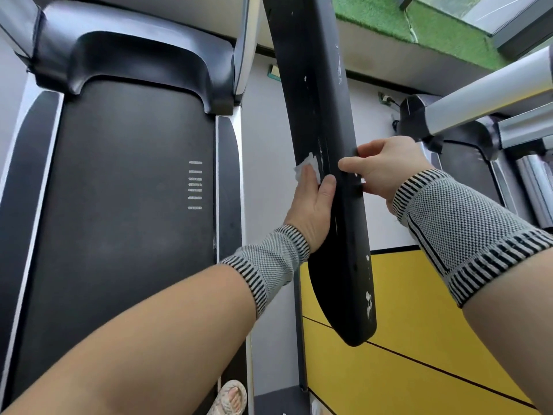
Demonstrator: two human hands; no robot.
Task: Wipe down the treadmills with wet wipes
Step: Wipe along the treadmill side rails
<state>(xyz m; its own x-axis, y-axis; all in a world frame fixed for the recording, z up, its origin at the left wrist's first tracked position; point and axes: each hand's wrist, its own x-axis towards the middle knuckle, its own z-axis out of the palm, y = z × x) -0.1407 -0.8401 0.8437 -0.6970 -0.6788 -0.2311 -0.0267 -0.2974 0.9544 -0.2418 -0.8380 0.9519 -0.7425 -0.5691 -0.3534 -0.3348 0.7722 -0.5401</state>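
Note:
A long black treadmill handrail point(323, 94) runs down the middle of the view, scuffed with white marks near its lower end. My left hand point(314, 205) grips its left edge and presses a crumpled white wet wipe point(306, 170) against it, thumb lying on the rail's top face. My right hand point(386, 166) holds the rail's right edge just opposite, thumb on top and fingers curled round the side. The treadmill's dark running belt point(125, 205) lies below on the left.
A second treadmill with silver bars point(484, 94) stands at the right. Yellow floor panels point(419, 324) lie under the rail, green turf point(389, 19) at the top. My sandalled foot point(230, 398) shows at the bottom edge beside the belt.

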